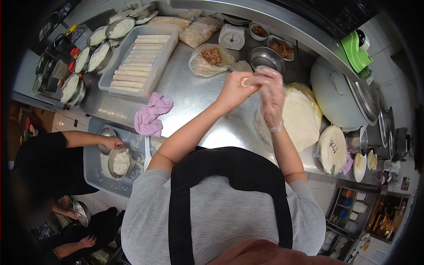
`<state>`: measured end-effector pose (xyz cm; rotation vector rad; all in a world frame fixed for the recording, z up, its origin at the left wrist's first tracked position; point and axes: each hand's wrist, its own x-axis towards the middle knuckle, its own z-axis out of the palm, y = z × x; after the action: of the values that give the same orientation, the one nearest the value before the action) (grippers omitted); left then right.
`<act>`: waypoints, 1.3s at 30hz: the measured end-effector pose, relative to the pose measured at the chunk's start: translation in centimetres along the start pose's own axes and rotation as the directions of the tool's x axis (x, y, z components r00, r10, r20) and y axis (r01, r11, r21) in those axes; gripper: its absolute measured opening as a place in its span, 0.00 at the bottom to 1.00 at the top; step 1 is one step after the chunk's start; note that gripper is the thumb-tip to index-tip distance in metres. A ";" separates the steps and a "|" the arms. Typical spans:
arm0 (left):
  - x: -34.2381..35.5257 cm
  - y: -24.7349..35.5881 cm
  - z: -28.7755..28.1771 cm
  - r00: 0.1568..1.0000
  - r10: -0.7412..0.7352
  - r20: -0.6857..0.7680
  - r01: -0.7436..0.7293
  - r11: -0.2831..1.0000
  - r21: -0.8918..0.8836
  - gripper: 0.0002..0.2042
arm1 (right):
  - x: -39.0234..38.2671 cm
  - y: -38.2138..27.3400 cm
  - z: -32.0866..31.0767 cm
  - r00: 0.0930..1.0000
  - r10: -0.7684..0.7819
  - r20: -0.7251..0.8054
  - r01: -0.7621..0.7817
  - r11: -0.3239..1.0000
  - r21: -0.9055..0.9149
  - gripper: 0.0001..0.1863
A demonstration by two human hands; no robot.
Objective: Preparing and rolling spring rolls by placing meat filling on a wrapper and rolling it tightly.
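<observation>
My bare left hand [236, 92] is closed above the steel counter [194, 101]. The round pale end of a roll [245, 82] shows at its fingers; the rest is hidden. Close beside it, my right hand [270, 90] wears a clear plastic glove, and its fingers are smeared by motion. Under and beside my right forearm lies a stack of thin white wrappers [298, 117], partly in plastic. Beyond my hands are an open plastic bag of orange-brown filling [212, 56] and a metal bowl [266, 58]. A plastic tub [102, 84] at left holds several pale rolls [143, 57].
A kitchen scale [231, 38] stands at the back. A purple cloth [152, 115] lies by the counter's front edge. A large pot [335, 90] is at right. At left, another person's hand [114, 142] holds a bowl over a grey bin [98, 174].
</observation>
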<state>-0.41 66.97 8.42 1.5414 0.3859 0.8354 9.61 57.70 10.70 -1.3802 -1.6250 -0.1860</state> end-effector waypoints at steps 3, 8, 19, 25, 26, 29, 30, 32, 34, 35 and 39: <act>-0.1 0.8 -1.0 0.990 -0.027 0.137 0.042 0.993 -0.106 0.04 | -1.1 0.2 0.0 0.992 0.064 -0.106 -0.032 0.961 0.275 0.20; -0.3 0.4 -0.3 0.983 -0.021 0.184 0.048 0.988 -0.146 0.04 | 0.0 0.5 -1.6 0.991 -0.034 0.132 0.011 0.985 0.173 0.14; -0.4 1.0 -0.8 0.979 -0.096 0.177 0.120 0.984 -0.131 0.05 | 1.1 0.6 -1.2 0.991 0.028 0.130 -0.079 0.912 0.404 0.13; -0.7 0.0 -0.8 0.982 -0.002 0.190 0.032 0.988 -0.154 0.05 | 1.6 0.5 -0.5 0.968 -0.058 0.244 -0.011 0.962 0.272 0.15; -0.7 0.6 -1.0 0.985 -0.036 0.168 0.057 0.991 -0.122 0.05 | 1.6 0.6 -0.2 0.982 0.001 0.186 -0.079 0.906 0.415 0.14; -0.9 1.0 -1.4 0.991 -0.048 0.128 0.059 0.995 -0.084 0.05 | 1.7 0.7 -0.7 0.985 -0.037 0.168 -0.048 0.879 0.474 0.12; -0.9 1.0 -1.5 0.992 -0.026 0.121 0.035 0.996 -0.078 0.05 | 1.8 0.7 -0.5 0.984 -0.043 0.172 -0.046 0.876 0.480 0.12; -1.0 0.6 -1.6 0.992 0.040 0.123 -0.028 0.995 -0.097 0.05 | 1.8 0.4 -0.1 0.948 -0.027 0.318 -0.070 0.955 0.287 0.15; -1.2 0.7 -2.0 0.987 0.103 0.123 -0.090 0.990 -0.112 0.06 | 2.7 0.8 0.2 0.945 -0.098 0.312 0.007 0.960 0.281 0.16; -1.2 1.3 -2.3 0.996 -0.022 0.087 0.034 0.990 -0.140 0.06 | 3.0 0.9 0.4 0.939 -0.167 0.302 0.083 0.959 0.271 0.18; -0.7 0.0 -5.5 0.997 -0.081 -0.019 0.059 0.845 -0.531 0.17 | -0.2 2.5 4.4 0.905 0.253 0.343 -0.417 0.361 0.834 0.21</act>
<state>-4.72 70.38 7.95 0.9875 0.2111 0.8315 9.19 61.26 7.10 -0.8007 -1.1543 0.9759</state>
